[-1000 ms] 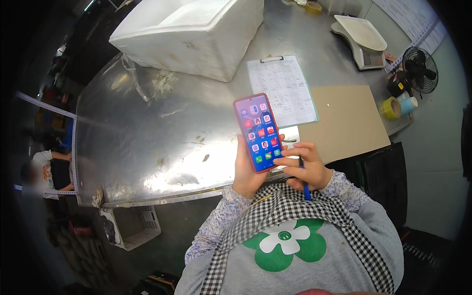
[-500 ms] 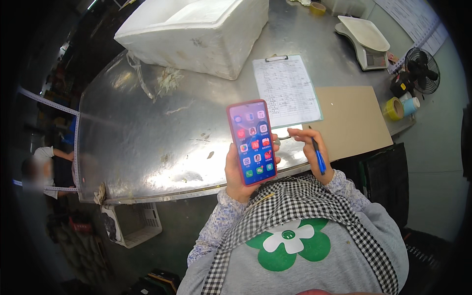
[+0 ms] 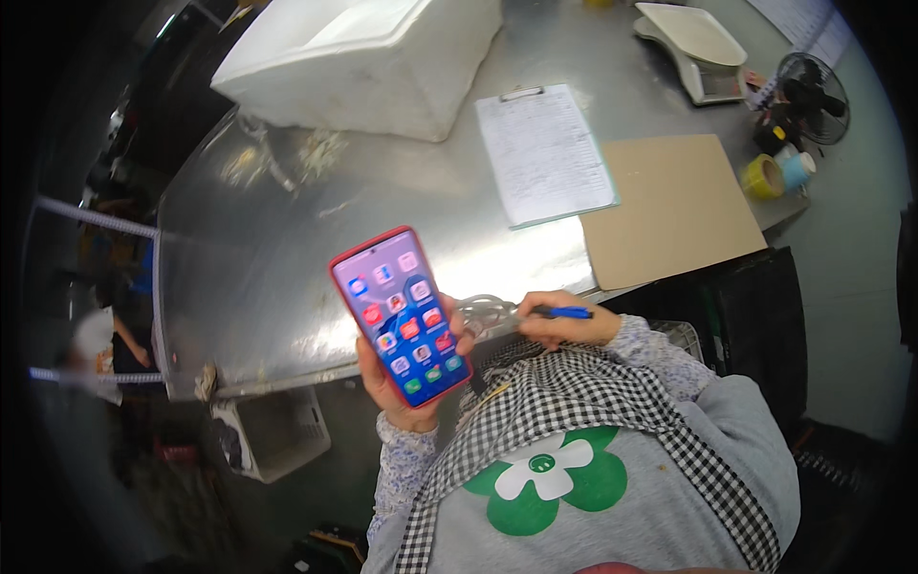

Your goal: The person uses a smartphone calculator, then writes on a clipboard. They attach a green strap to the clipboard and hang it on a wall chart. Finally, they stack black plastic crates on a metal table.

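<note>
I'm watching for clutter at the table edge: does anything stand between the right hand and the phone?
Yes. In this view, a clear looped object, too blurred to name, shows between the right hand and the phone. Fingers of the left hand also curl over the phone's right edge.

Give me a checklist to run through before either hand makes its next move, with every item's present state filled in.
1. Phone held securely: ok, the left hand grips it from both sides.
2. Screen lit: ok, it shows rows of app icons.
3. Right hand free: not ok, it holds a pen.
4. Pen tip out: cannot tell, it does not show clearly.
5. Right hand off the clear looped thing: cannot tell, they meet or nearly meet in this view.
6. Clipboard uncovered: ok, neither hand is over its sheet.
</note>
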Demonstrator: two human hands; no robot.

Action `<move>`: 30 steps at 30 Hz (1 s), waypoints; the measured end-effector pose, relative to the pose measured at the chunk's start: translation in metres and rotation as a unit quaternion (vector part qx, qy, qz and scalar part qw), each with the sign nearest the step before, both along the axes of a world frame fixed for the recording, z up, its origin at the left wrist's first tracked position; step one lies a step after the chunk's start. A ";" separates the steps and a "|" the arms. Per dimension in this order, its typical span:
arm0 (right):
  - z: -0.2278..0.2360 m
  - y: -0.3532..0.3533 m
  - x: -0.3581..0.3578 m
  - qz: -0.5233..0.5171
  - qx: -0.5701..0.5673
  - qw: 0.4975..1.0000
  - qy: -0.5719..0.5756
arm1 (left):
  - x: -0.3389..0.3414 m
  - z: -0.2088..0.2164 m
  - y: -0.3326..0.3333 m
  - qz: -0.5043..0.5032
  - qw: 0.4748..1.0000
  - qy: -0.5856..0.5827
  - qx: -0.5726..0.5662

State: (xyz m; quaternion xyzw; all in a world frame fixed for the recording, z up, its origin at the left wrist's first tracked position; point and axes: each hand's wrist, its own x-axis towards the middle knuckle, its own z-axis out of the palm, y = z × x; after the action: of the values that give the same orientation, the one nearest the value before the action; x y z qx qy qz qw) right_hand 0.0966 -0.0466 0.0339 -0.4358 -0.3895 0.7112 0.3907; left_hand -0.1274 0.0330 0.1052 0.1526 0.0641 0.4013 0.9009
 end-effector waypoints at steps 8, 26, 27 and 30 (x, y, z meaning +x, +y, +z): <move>0.010 -0.037 0.039 -0.213 0.036 0.969 -0.120 | -0.018 -0.034 -0.028 -0.021 0.991 0.058 -0.115; 0.024 -0.101 -0.037 -0.300 0.233 0.924 -0.047 | 0.013 -0.056 -0.088 -0.134 0.986 0.092 -0.030; 0.029 -0.109 -0.045 -0.300 0.160 0.931 0.131 | 0.014 -0.063 -0.092 -0.148 0.985 0.088 -0.022; -0.004 -0.122 -0.051 -0.401 0.115 0.847 0.329 | 0.005 -0.090 -0.112 -0.240 0.963 0.121 -0.037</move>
State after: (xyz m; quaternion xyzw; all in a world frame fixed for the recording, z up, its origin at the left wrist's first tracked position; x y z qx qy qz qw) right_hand 0.0459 -0.1687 0.0299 -0.2468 -0.1082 0.5441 0.7946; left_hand -0.1221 -0.0786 0.0156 0.1776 0.1486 0.1495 0.9613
